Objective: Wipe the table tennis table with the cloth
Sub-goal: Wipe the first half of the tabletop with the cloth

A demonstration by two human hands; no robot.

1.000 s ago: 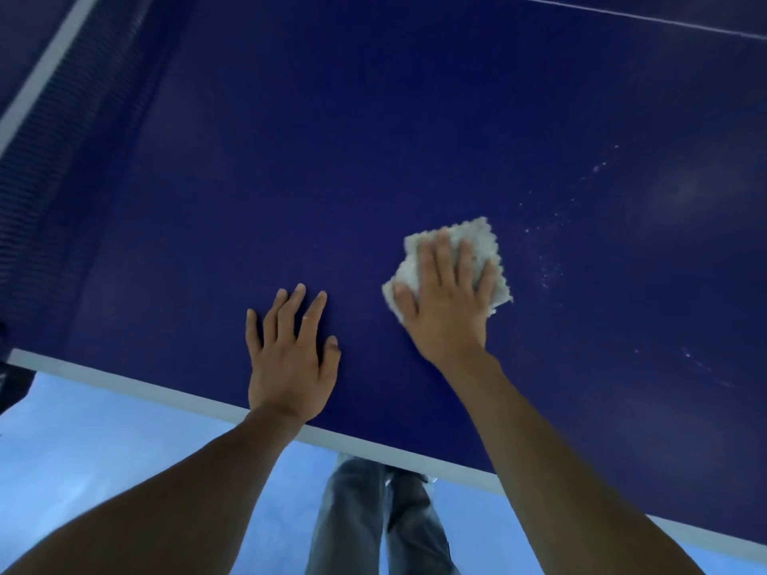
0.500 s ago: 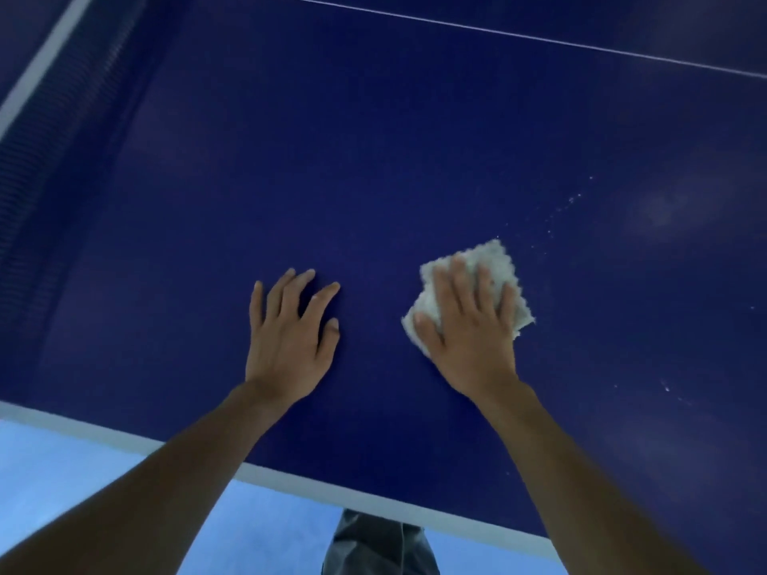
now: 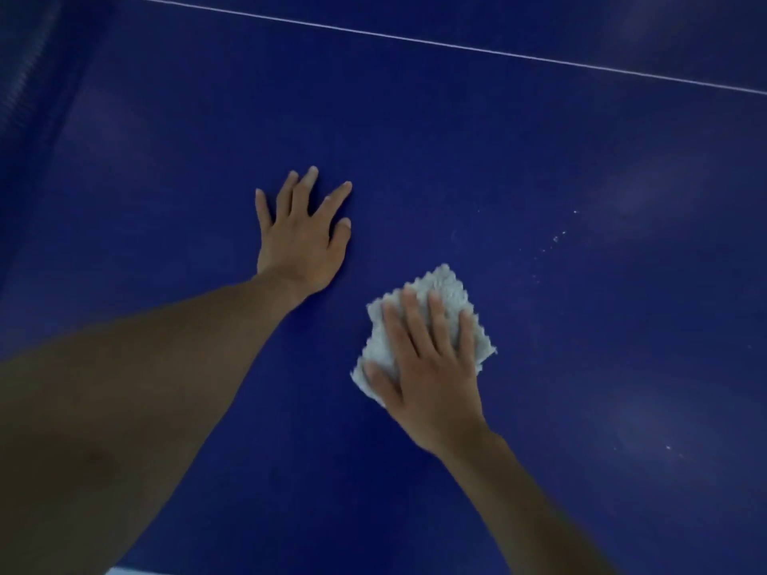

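The dark blue table tennis table [image 3: 456, 159] fills the view. A folded white cloth [image 3: 446, 290] with a zigzag edge lies on it right of centre. My right hand [image 3: 427, 359] lies flat on the cloth, fingers straight and spread, pressing it to the surface. My left hand [image 3: 301, 238] rests palm down on the bare table, up and to the left of the cloth, fingers spread. Small white specks [image 3: 556, 238] dot the table to the right of the cloth.
A thin white centre line [image 3: 415, 38] crosses the far part of the table. The dark net [image 3: 20, 76] runs along the left edge. A sliver of the table's white near edge [image 3: 120, 571] shows at the bottom.
The view has moved forward over the table, so the near edge and the legs have dropped out of sight. My left hand sits farther up the table and the cloth hand has slid down-right relative to it.
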